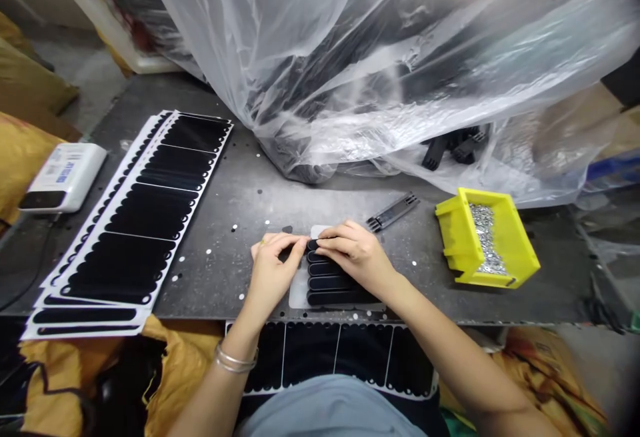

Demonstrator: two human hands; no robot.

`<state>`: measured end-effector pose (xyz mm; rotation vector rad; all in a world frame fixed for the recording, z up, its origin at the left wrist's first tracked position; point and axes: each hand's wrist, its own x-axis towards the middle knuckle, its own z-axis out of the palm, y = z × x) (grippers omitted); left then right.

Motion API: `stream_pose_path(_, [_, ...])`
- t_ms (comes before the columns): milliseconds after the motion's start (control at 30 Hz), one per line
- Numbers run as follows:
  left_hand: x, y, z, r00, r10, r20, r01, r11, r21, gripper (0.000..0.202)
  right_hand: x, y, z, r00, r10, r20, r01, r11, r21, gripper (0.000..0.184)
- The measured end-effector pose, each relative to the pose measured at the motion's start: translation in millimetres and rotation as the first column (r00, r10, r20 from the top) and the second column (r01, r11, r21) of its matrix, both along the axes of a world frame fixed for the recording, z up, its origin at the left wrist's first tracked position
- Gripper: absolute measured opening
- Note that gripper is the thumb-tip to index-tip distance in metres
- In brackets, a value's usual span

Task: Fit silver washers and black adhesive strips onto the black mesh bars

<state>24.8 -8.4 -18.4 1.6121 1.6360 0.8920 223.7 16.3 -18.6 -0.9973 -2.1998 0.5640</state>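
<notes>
My left hand (273, 267) and my right hand (353, 250) meet at the top of a small backing sheet (299, 290) that carries several long black adhesive strips (333, 284). The fingers of both hands are pinched together on the topmost strip at its left end. The sheet lies flat on the grey worktable (240, 204), close to its front edge. A silver bangle circles my left wrist.
A stack of sheets of black strips (140, 217) lies at the left. Another such sheet (340, 354) rests on my lap. A yellow bin of small metal parts (483, 237) stands at the right, a black plastic part (393, 210) behind my hands, and a big clear plastic bag (380, 64) behind that.
</notes>
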Motion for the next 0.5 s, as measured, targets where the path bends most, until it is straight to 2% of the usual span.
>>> stream_pose_path(100, [0, 4, 1.1, 0.999, 0.002, -0.040, -0.003, 0.999, -0.037, 0.015, 2, -1, 7.9, 0.998, 0.002, 0.061, -0.001, 1.000, -0.017, 0.016])
stream_pose_path(167, [0, 5, 2.0, 0.998, -0.014, -0.065, 0.011, 0.999, -0.053, 0.015, 14, -1, 17.5, 0.995, -0.018, 0.095, 0.023, 0.998, -0.052, 0.016])
stream_pose_path(300, [-2, 6, 1.3, 0.998, -0.041, -0.056, 0.039, 0.999, -0.035, 0.018, 55, 2, 31.8, 0.994, -0.089, 0.059, 0.102, 0.952, -0.289, 0.014])
stream_pose_path(367, [-3, 7, 0.0, 0.998, -0.041, -0.049, 0.040, 0.999, -0.025, 0.020, 71, 4, 30.6, 0.993, -0.122, -0.006, 0.112, 0.930, -0.350, 0.014])
stream_pose_path(500, [-4, 9, -2.1, 0.999, -0.042, -0.027, 0.041, 0.999, -0.028, 0.019, 79, 5, 19.4, 0.989, -0.128, -0.075, 0.100, 0.948, -0.304, 0.018])
